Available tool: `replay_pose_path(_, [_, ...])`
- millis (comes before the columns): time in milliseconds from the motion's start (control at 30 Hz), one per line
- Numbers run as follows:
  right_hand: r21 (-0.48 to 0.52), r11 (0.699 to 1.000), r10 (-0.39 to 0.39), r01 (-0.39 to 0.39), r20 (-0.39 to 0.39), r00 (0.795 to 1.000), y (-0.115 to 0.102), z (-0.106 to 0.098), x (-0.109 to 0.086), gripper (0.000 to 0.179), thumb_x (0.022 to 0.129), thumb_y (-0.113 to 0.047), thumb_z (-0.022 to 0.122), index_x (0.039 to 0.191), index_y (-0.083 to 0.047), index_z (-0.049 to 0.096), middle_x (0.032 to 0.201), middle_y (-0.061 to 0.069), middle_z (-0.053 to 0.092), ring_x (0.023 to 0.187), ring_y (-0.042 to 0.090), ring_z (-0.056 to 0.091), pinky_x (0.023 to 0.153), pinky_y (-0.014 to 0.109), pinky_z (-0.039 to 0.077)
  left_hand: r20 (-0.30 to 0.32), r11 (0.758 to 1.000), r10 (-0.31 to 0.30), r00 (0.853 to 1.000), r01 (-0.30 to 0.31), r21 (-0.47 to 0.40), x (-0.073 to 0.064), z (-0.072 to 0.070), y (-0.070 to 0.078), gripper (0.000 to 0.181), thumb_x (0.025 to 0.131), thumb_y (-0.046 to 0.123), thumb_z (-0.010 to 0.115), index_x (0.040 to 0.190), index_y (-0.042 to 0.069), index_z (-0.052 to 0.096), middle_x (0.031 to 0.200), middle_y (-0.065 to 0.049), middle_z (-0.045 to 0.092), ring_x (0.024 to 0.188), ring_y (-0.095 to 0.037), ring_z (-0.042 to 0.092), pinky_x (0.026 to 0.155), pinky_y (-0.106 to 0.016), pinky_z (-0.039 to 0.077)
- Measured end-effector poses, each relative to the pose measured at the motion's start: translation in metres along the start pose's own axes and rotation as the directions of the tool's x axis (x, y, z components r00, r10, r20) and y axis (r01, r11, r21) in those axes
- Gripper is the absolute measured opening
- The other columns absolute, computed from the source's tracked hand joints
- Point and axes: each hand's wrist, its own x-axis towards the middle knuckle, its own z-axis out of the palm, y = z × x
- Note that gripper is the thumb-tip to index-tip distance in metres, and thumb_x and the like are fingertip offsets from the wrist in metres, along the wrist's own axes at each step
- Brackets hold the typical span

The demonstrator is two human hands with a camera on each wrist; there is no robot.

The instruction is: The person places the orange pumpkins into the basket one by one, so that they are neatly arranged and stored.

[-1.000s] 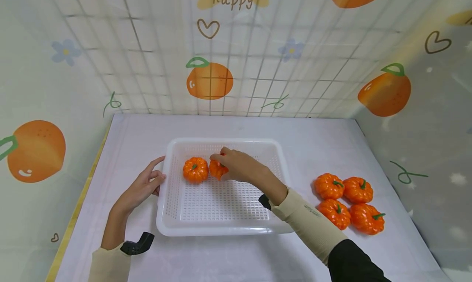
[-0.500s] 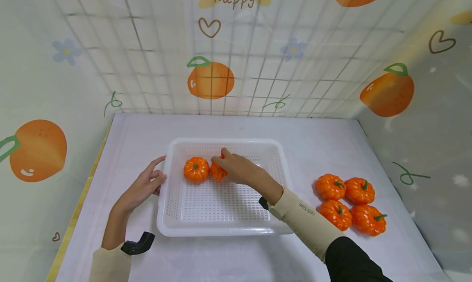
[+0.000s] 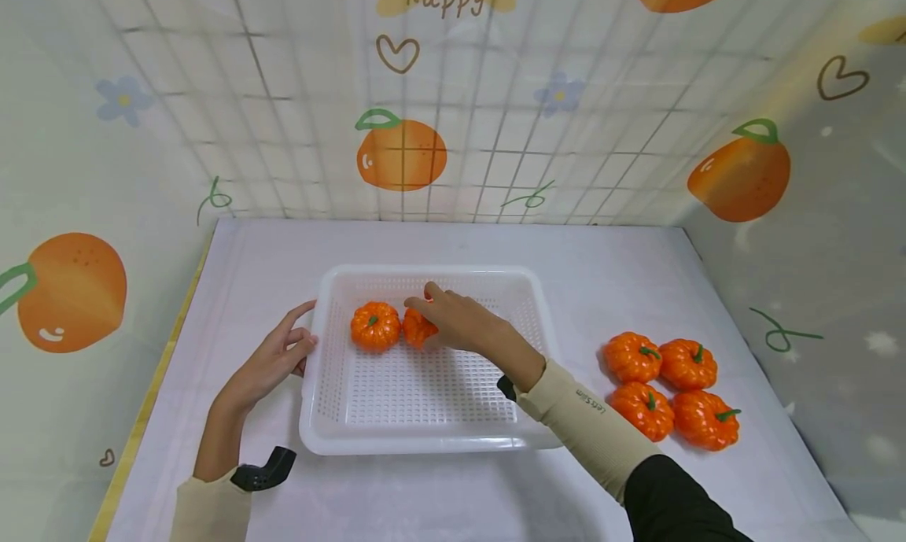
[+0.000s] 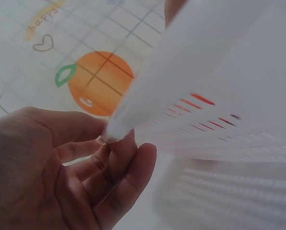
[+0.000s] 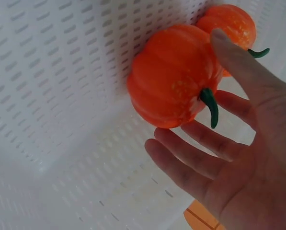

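A white plastic basket [image 3: 432, 441] with slotted walls stands mid-table. Inside it sit two glossy orange pumpkins with green stems, side by side. My right hand [image 3: 463, 322] reaches in from the right and holds the right-hand pumpkin [image 5: 169, 76]. The thumb lies over its upper side and the fingers spread along its lower side, two tips at its edge. The other pumpkin [image 3: 375, 326] sits just left of it. At the basket's left side my left hand [image 3: 272, 357] grips the rim [image 4: 121, 127], forefinger at the top edge and other fingers curled beneath.
To the right of the basket, several more orange pumpkins [image 3: 672, 388] sit grouped on the white tabletop [image 3: 609, 267]. A grid panel behind a printed sheet [image 3: 467, 94] rises at the table's back edge. A grey-white side wall [image 3: 828, 290] borders the right.
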Motion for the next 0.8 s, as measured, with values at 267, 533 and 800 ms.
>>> replay_pose_path(267, [0.037,0.999,0.005,-0.004,-0.043,0.999,0.004,-0.009,-0.007,0.063,0.083,-0.032,0.082,0.136,-0.011,0.057,0.116,0.012,0.051,0.082,0.024,0.052,0.065,0.031,0.048,-0.001,1.000,-0.004,1.000,0.004,-0.007,0.000,0.001,-0.001,0.063,0.104,0.018,0.052,0.158,0.014,0.020,0.114,-0.023,0.063,0.084,-0.030,0.064,0.076,-0.035,0.057])
replay_pose_path(533, [0.075,0.996,0.062,-0.054,-0.120,0.991,0.017,-0.025,-0.023,0.046,0.088,-0.036,0.076,0.125,-0.011,0.064,0.117,0.008,0.057,0.093,0.025,0.058,0.077,0.036,0.053,-0.008,1.000,-0.014,1.000,0.014,-0.008,0.000,0.000,0.000,0.064,0.104,0.019,0.053,0.158,0.014,0.020,0.112,-0.022,0.064,0.083,-0.030,0.063,0.076,-0.035,0.057])
replay_pose_path(800, [0.128,0.982,0.166,-0.139,-0.233,0.958,0.042,-0.038,-0.063,0.042,0.091,-0.036,0.073,0.126,-0.014,0.064,0.126,0.012,0.057,0.107,0.030,0.058,0.082,0.045,0.055,0.002,1.000,0.005,1.000,-0.005,-0.008,0.000,-0.001,0.000,0.064,0.104,0.019,0.052,0.158,0.013,0.019,0.111,-0.023,0.063,0.082,-0.028,0.064,0.075,-0.034,0.058])
